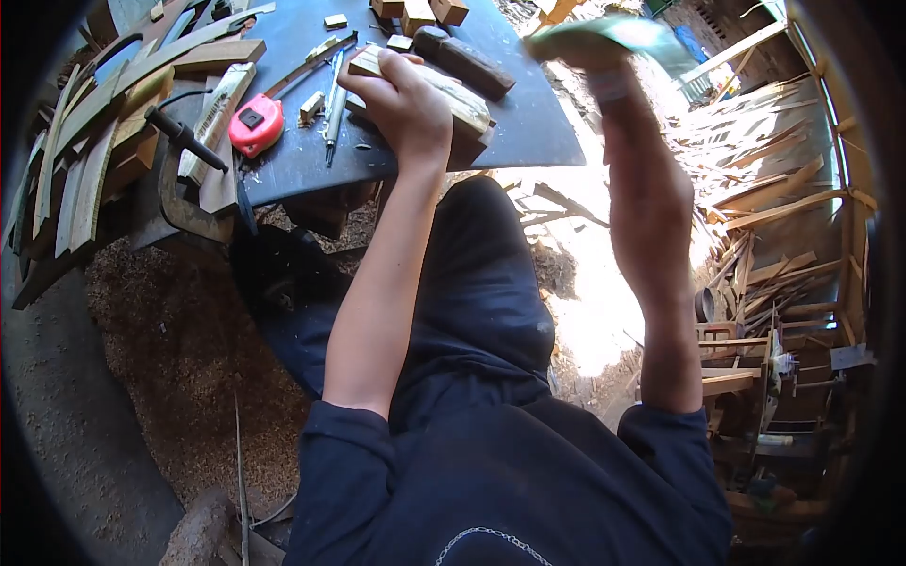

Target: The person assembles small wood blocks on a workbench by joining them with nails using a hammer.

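Note:
My left hand (408, 106) is closed round a rough pale wood block (461, 97) near the front edge of the dark blue table (330, 174). Under that block shows a browner wooden piece (469, 149). My right hand (651, 215) is raised to the right, apart from the table, closed on a tool with a dark handle (623, 118). Its broad, pale greenish head (604, 42) is smeared by motion, so its exact kind does not show. Left of my left hand lie a slim metal tool (334, 108) and a red tape measure (256, 125).
Curved wooden strips (104, 141) pile up at the table's left, beside a metal clamp (175, 179). A dark wooden bar (464, 62) and small wood blocks (418, 14) sit farther back. Timber offcuts (774, 189) fill the right side. Sawdust (170, 377) covers the floor.

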`<act>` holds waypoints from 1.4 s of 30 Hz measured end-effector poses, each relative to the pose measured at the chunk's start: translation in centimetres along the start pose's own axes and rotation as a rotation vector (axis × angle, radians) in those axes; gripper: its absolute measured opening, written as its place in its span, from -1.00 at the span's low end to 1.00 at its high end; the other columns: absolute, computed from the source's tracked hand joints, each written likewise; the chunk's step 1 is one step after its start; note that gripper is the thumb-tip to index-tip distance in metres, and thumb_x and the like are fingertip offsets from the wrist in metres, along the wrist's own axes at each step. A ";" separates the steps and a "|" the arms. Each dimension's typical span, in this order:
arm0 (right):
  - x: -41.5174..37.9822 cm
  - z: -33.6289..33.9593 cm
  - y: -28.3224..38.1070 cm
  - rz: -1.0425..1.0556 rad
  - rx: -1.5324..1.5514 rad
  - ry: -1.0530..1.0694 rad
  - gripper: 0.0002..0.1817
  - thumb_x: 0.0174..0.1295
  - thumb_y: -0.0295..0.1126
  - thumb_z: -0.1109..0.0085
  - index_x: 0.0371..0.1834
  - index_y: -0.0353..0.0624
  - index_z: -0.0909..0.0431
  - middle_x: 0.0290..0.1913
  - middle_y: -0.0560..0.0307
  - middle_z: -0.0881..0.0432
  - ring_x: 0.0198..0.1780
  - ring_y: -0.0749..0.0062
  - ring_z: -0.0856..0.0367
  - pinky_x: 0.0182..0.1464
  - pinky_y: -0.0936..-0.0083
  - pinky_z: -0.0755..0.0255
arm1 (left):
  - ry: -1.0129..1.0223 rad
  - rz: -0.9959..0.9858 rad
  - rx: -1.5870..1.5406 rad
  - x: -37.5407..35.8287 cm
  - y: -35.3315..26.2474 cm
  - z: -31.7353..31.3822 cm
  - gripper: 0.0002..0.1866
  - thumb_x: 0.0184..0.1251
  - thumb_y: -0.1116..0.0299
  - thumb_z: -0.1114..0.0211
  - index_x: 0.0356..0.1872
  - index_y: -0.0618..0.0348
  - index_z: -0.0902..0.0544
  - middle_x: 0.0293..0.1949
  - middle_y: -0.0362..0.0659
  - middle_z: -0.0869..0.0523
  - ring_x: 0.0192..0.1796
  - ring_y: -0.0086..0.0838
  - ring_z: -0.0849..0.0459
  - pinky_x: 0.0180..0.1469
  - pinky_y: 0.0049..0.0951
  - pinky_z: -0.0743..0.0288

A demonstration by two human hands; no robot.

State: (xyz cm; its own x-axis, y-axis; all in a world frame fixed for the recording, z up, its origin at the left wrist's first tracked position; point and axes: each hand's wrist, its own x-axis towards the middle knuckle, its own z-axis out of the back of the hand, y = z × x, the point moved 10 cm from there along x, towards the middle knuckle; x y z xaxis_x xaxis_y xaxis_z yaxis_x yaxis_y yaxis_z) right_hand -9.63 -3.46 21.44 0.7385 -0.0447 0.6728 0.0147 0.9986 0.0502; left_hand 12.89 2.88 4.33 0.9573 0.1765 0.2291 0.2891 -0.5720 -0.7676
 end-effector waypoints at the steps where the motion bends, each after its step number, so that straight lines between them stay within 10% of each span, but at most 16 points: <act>1: 0.6 1.2 -0.5 -0.104 0.100 -0.070 -0.52 0.64 -0.39 -0.09 0.57 -0.15 -0.42 -0.05 -0.02 -0.75 -0.21 0.47 -0.71 -0.17 0.52 -0.60 | 0.000 -0.003 -0.012 0.3 0.4 0.1 -0.71 0.60 0.33 0.07 0.09 0.37 -0.20 -0.13 0.15 -0.63 -0.18 -0.21 -0.71 -0.06 -0.22 -0.69; 4: 0.3 2.0 -2.1 -0.315 0.189 -0.150 -0.50 0.60 -0.45 -0.09 0.57 -0.15 -0.40 -0.07 -0.09 -0.77 -0.24 0.18 -0.75 -0.20 0.44 -0.59 | 0.019 0.036 -0.057 0.3 0.8 -0.1 -0.70 0.60 0.33 0.07 0.09 0.36 -0.16 -0.14 0.15 -0.62 -0.18 -0.22 -0.70 -0.10 -0.22 -0.72; 8: -3.0 -5.6 -0.9 -0.045 -0.068 0.277 -0.53 0.53 -0.48 -0.14 0.49 -0.05 -0.47 -0.13 -0.15 -0.74 -0.30 -0.11 -0.76 -0.26 0.11 -0.61 | 0.017 -0.010 0.028 0.1 -0.1 -0.2 -0.72 0.60 0.34 0.08 0.08 0.35 -0.17 -0.15 0.13 -0.62 -0.19 -0.23 -0.69 -0.12 -0.23 -0.73; 11: -1.3 -3.5 -0.5 -0.052 -0.052 0.222 -0.53 0.51 -0.46 -0.19 0.46 -0.01 -0.50 -0.12 -0.18 -0.74 -0.23 -0.18 -0.77 -0.27 0.00 -0.59 | 0.011 -0.003 0.013 0.1 -0.3 -0.1 -0.72 0.60 0.34 0.08 0.08 0.36 -0.18 -0.14 0.14 -0.61 -0.18 -0.23 -0.69 -0.12 -0.22 -0.72; 13: 0.0 -0.5 -0.3 0.061 -0.008 -0.008 -0.50 0.54 -0.44 -0.18 0.52 0.00 -0.46 -0.17 -0.13 -0.77 -0.28 -0.01 -0.79 -0.27 0.18 -0.61 | 0.009 0.029 -0.027 0.0 0.1 -0.1 -0.72 0.60 0.33 0.09 0.08 0.37 -0.20 -0.13 0.14 -0.62 -0.17 -0.23 -0.69 -0.10 -0.21 -0.72; 16: 1.2 2.8 -1.3 -0.183 0.170 -0.154 -0.51 0.66 -0.39 -0.05 0.60 -0.13 -0.37 -0.28 0.25 -0.66 -0.41 0.76 -0.49 -0.38 0.69 -0.43 | 0.015 0.037 -0.028 0.0 0.5 -0.2 -0.71 0.61 0.33 0.09 0.08 0.39 -0.21 -0.11 0.14 -0.62 -0.15 -0.23 -0.69 -0.04 -0.21 -0.69; 19: -0.5 -0.7 -1.2 -0.056 0.085 -0.122 -0.54 0.64 -0.41 -0.05 0.56 -0.11 -0.41 -0.30 0.14 -0.67 -0.40 0.54 -0.64 -0.34 0.54 -0.48 | 0.013 0.043 0.005 -0.1 -0.1 -0.2 -0.71 0.61 0.32 0.09 0.09 0.39 -0.21 -0.11 0.15 -0.63 -0.12 -0.22 -0.68 0.04 -0.21 -0.63; 22: -2.3 -4.9 -0.9 -0.115 -0.013 0.240 -0.44 0.50 -0.39 -0.24 0.55 0.04 -0.43 -0.24 -0.08 -0.70 -0.36 -0.11 -0.71 -0.35 0.05 -0.55 | 0.013 0.039 0.020 -0.4 -0.7 -0.3 -0.70 0.63 0.33 0.09 0.12 0.39 -0.20 -0.14 0.16 -0.65 -0.11 -0.18 -0.70 0.08 -0.21 -0.58; 24: -1.2 -3.1 -0.5 -0.007 -0.040 0.165 -0.48 0.49 -0.38 -0.26 0.51 0.03 -0.47 -0.24 -0.09 -0.71 -0.35 -0.09 -0.72 -0.34 0.05 -0.55 | 0.014 0.020 0.018 -0.3 -1.1 -0.5 -0.69 0.65 0.35 0.09 0.16 0.40 -0.18 -0.19 0.16 -0.69 -0.12 -0.11 -0.73 0.08 -0.19 -0.55; 31: 0.6 3.1 -2.2 -0.195 0.167 -0.242 -0.52 0.66 -0.35 -0.06 0.59 -0.12 -0.40 -0.29 0.30 -0.63 -0.42 0.79 -0.45 -0.40 0.69 -0.34 | 0.022 0.047 -0.007 -0.1 -0.2 -0.5 -0.73 0.60 0.33 0.09 0.06 0.38 -0.21 -0.15 0.13 -0.64 -0.09 -0.21 -0.66 0.12 -0.22 -0.57; 34: -2.2 -3.7 -2.0 -0.046 0.073 0.102 -0.57 0.60 -0.41 -0.14 0.46 -0.26 -0.49 -0.03 -0.09 -0.80 -0.22 0.22 -0.79 -0.23 0.28 -0.63 | 0.015 0.040 -0.005 -0.2 -0.6 -0.5 -0.73 0.61 0.34 0.08 0.06 0.38 -0.21 -0.15 0.12 -0.64 -0.09 -0.24 -0.67 0.11 -0.25 -0.56; 36: -3.0 -5.4 -1.7 -0.159 -0.028 0.369 -0.56 0.58 -0.45 -0.15 0.48 -0.23 -0.49 0.05 -0.14 -0.79 -0.06 0.25 -0.83 -0.10 0.25 -0.68 | 0.018 0.030 0.003 -0.6 -0.8 -0.6 -0.71 0.62 0.34 0.08 0.09 0.39 -0.20 -0.17 0.13 -0.65 -0.10 -0.21 -0.68 0.11 -0.24 -0.56; 42: -3.5 -1.1 -4.4 -0.327 0.177 0.017 -0.54 0.60 -0.44 -0.10 0.52 -0.14 -0.45 0.00 -0.24 -0.79 -0.04 0.08 -0.84 0.01 0.18 -0.65 | -0.001 0.036 -0.025 0.0 0.2 -0.4 -0.67 0.65 0.34 0.08 0.17 0.41 -0.17 -0.19 0.16 -0.69 -0.09 -0.08 -0.70 0.15 -0.17 -0.51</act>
State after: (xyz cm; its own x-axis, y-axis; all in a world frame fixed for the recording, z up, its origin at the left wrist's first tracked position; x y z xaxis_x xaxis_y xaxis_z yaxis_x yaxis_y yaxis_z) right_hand -11.55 -7.70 18.00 0.7249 -0.3590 0.5879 0.1364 0.9114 0.3884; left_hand 12.96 2.47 4.41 0.9670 0.1565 0.2010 0.2547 -0.5974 -0.7604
